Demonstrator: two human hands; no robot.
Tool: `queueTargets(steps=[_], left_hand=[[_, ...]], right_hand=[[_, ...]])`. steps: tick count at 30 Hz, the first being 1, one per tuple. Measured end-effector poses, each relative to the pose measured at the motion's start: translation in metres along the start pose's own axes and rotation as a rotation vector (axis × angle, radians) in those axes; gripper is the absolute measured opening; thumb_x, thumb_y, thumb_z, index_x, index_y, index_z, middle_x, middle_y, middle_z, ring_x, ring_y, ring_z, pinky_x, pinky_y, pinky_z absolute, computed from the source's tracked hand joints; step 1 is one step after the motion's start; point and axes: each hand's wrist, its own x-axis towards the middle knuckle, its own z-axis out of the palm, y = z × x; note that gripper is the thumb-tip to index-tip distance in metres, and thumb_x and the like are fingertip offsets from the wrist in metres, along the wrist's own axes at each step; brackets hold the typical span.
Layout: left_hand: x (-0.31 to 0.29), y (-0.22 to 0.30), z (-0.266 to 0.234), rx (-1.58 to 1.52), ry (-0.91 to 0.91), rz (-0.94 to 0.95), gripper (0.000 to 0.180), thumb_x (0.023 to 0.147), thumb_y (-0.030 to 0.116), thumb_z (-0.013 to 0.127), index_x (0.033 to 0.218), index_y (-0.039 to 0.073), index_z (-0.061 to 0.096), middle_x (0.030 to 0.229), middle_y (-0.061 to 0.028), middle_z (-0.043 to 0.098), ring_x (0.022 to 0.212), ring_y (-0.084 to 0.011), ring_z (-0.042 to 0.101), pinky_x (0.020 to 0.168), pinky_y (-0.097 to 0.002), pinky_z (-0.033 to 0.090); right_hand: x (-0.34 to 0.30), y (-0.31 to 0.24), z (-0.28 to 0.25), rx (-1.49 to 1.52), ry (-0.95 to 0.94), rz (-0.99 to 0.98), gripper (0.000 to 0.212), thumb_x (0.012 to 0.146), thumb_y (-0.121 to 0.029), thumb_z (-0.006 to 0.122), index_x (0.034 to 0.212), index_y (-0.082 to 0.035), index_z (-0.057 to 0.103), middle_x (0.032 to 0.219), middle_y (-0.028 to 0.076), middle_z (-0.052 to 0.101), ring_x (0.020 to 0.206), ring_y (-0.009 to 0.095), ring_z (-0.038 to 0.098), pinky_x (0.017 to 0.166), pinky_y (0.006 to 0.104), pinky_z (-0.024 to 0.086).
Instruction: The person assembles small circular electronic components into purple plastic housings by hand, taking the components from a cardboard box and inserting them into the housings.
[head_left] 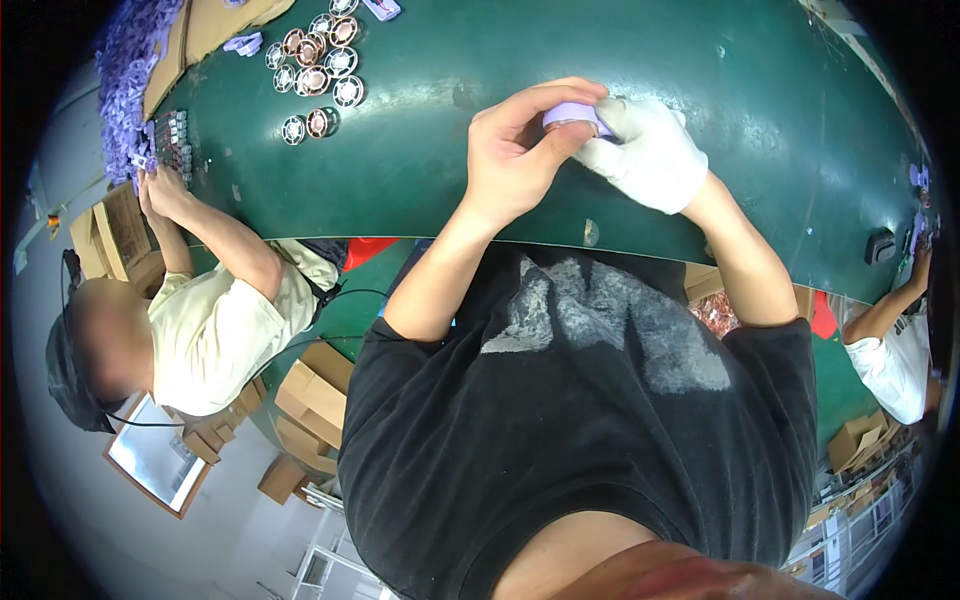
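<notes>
Over the green table [420, 170] both my hands meet at a small, round-edged lavender plastic part [572, 114]. Bare fingers of my left hand [517, 150] curl round it, the thumb pressing its near side and the index finger reaching across the top. My right hand [650, 152], in a white glove, grips the same part from the right with its fingertips. The underside of the part is hidden by my fingers. To the left on the table stand several round spoked metal pieces [342, 62], some silver and some copper-coloured.
At the far left rises a heap of lavender parts [130, 80] beside a cardboard sheet [205, 35]. A person in a pale shirt [215, 340] works there, next to rows of small pieces [175, 140]. Another person [890, 365] sits at right, near a black object [880, 247].
</notes>
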Motion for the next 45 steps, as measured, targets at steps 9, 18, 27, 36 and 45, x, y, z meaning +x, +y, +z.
queueTargets(steps=[9, 18, 27, 36, 45], left_hand=[[0.023, 0.002, 0.002, -0.019, -0.102, -0.006, 0.025, 0.088, -0.006, 0.072, 0.113, -0.003, 0.068, 0.122, -0.0138, 0.070, 0.108, -0.0186, 0.067, 0.093, -0.0303, 0.055], [0.055, -0.015, -0.009, 0.170, -0.065, -0.085, 0.024, 0.088, 0.001, 0.076, 0.112, -0.001, 0.071, 0.119, -0.0097, 0.065, 0.099, -0.0129, 0.066, 0.083, -0.0235, 0.056], [0.220, -0.001, -0.022, -0.245, 0.244, -0.067, 0.035, 0.104, 0.020, 0.061, 0.128, -0.005, 0.063, 0.115, -0.0154, 0.069, 0.118, -0.0214, 0.064, 0.095, -0.0324, 0.053], [0.137, 0.005, -0.119, 1.916, 0.586, -0.026, 0.063, 0.081, 0.044, 0.079, 0.119, -0.002, 0.058, 0.120, -0.0226, 0.060, 0.107, -0.0403, 0.059, 0.089, -0.0517, 0.047], [0.110, 0.010, -0.098, 1.250, 0.394, 0.356, 0.045, 0.085, 0.006, 0.073, 0.127, -0.001, 0.058, 0.115, -0.0234, 0.061, 0.104, -0.0415, 0.060, 0.093, -0.0482, 0.049]], right_hand=[[-0.001, 0.014, 0.008, -0.311, 0.315, -0.169, 0.032, 0.094, -0.044, 0.064, 0.104, -0.014, 0.066, 0.080, 0.012, 0.072, 0.072, 0.035, 0.071, 0.061, 0.0461, 0.056], [0.012, 0.016, -0.004, -0.235, 0.183, 0.081, 0.045, 0.093, -0.046, 0.065, 0.123, -0.012, 0.062, 0.094, 0.019, 0.073, 0.086, 0.037, 0.072, 0.075, 0.0481, 0.057], [0.021, 0.020, -0.013, 0.097, 0.405, 0.163, 0.049, 0.094, -0.024, 0.063, 0.137, -0.002, 0.056, 0.104, 0.011, 0.074, 0.090, 0.023, 0.071, 0.085, 0.0339, 0.055], [0.016, 0.009, -0.013, 0.003, 0.366, 0.186, 0.041, 0.095, -0.027, 0.060, 0.130, -0.007, 0.062, 0.101, 0.011, 0.074, 0.098, 0.029, 0.071, 0.092, 0.0372, 0.054], [0.020, 0.004, -0.018, 0.044, 0.317, 0.212, 0.045, 0.093, -0.028, 0.065, 0.131, -0.004, 0.062, 0.101, 0.010, 0.074, 0.098, 0.025, 0.071, 0.089, 0.0335, 0.055]])
